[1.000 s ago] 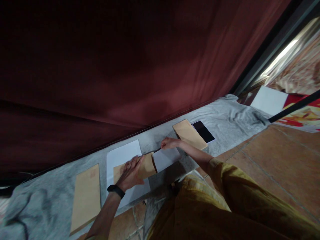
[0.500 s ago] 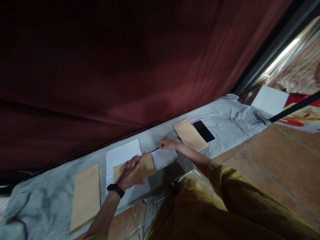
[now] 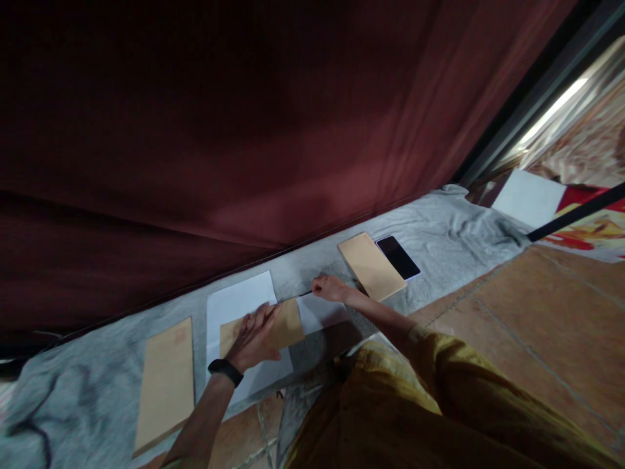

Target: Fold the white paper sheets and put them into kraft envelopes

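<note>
My left hand (image 3: 256, 335) lies with fingers spread on a brown paper envelope (image 3: 290, 322), pressing it down on a larger white sheet of paper (image 3: 237, 296). From the envelope's right end sticks out a piece of white paper (image 3: 319, 312). Above that paper's upper edge, my right hand (image 3: 329, 288) is closed in a fist-like pinch. A thin dark strip (image 3: 306, 293) runs from its fingers towards the envelope's upper edge. What kind of thing the strip is does not show.
On the grey cloth (image 3: 439, 225), a stack of brown envelopes (image 3: 166, 384) lies left and another stack (image 3: 374, 267) right, beside a phone (image 3: 398, 257). A dark red curtain (image 3: 293, 163) hangs behind. Tiled floor (image 3: 527, 326) and a black bar (image 3: 576, 212) are at right.
My right hand has shifted slightly down and to the right, and less of the dark strip shows near the envelope. My left hand stays spread on the envelope.
</note>
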`<state>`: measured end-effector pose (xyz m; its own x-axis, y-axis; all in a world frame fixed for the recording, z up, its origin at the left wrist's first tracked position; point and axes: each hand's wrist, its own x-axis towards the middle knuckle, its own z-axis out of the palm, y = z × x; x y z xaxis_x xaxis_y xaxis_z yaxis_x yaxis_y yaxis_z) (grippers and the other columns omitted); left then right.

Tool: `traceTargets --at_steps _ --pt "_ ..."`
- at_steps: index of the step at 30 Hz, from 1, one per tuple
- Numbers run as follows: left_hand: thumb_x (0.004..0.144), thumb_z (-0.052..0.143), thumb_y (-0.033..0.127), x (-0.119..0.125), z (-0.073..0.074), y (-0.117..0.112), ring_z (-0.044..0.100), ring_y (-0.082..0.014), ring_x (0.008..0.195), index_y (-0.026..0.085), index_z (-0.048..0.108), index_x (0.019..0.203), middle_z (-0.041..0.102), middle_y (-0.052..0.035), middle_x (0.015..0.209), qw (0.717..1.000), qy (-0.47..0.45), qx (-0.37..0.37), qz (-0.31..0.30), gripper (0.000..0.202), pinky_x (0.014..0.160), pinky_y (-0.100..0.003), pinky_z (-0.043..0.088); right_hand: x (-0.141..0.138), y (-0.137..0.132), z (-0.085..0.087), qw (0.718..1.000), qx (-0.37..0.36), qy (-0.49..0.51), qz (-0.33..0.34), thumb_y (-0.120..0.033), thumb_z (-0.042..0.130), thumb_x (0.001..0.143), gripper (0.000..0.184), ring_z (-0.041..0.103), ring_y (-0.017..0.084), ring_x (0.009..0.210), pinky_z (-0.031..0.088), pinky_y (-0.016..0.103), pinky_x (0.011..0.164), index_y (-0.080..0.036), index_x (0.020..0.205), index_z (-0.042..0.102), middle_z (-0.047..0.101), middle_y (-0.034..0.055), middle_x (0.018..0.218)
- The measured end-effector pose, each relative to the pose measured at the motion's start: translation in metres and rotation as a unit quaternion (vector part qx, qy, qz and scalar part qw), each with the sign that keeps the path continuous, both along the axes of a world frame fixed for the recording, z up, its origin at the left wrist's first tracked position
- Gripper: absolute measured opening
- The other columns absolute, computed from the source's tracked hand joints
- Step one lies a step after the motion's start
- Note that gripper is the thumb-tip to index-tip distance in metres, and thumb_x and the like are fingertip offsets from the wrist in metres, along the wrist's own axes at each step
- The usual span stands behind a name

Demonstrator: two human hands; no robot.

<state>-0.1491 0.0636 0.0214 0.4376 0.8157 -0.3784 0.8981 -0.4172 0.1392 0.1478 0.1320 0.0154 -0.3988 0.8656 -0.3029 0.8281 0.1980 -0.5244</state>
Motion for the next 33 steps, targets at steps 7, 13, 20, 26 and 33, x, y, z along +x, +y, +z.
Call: traceTargets --at_steps 7,13,20,26,33 --pt "0.057 0.085 0.051 -0.001 -0.002 0.001 0.016 -0.0366 0.155 0.029 0.016 0.16 0.017 -0.0164 0.168 1.0 0.014 0.002 -0.001 0.126 0.123 -0.054 0.018 -0.006 -0.016 0.002 0.998 0.033 -0.056 -0.014 -0.022 0.044 0.1 0.029 0.07 0.021 0.1 0.051 0.028 0.084 -0.02 0.113 0.07 0.075 0.0096 0.113" --pt "0.057 0.086 0.049 -0.002 -0.007 0.001 0.017 -0.038 0.154 0.029 0.023 0.159 0.016 -0.0167 0.168 1.0 0.003 0.006 -0.004 0.122 0.122 -0.055 0.02 -0.007 -0.021 0.0 0.995 0.072 -0.062 -0.002 -0.022 0.044 0.101 0.027 0.068 0.02 0.102 0.048 0.028 0.09 -0.02 0.11 0.069 0.073 0.0088 0.113" --pt "0.056 0.087 0.05 -0.003 -0.008 0.001 0.016 -0.0395 0.154 0.032 0.023 0.159 0.014 -0.0141 0.169 1.0 -0.006 -0.006 0.01 0.122 0.122 -0.057 0.018 -0.009 -0.027 -0.004 0.992 0.115 -0.058 0.0 -0.021 0.047 0.1 0.023 0.064 0.023 0.108 0.045 0.035 0.097 -0.018 0.109 0.068 0.07 0.0102 0.115" --pt "0.056 0.086 0.048 0.004 0.001 0.0 0.019 -0.0397 0.153 0.028 0.027 0.158 0.015 -0.0165 0.169 1.0 0.005 -0.02 0.021 0.12 0.124 -0.054 0.016 -0.004 -0.04 -0.012 0.986 0.167 -0.018 -0.001 -0.017 0.05 0.097 0.03 0.054 0.024 0.121 0.041 0.039 0.105 -0.018 0.123 0.063 0.06 0.0117 0.131" --pt "0.056 0.087 0.048 0.002 -0.002 -0.001 0.018 -0.0383 0.154 0.03 0.02 0.16 0.018 -0.0165 0.168 1.0 -0.005 -0.003 0.011 0.124 0.123 -0.055 0.018 0.033 -0.101 -0.041 0.964 0.229 0.094 -0.102 -0.022 0.051 0.097 0.042 0.049 0.026 0.131 0.043 0.043 0.108 -0.017 0.139 0.053 0.05 0.0149 0.146"
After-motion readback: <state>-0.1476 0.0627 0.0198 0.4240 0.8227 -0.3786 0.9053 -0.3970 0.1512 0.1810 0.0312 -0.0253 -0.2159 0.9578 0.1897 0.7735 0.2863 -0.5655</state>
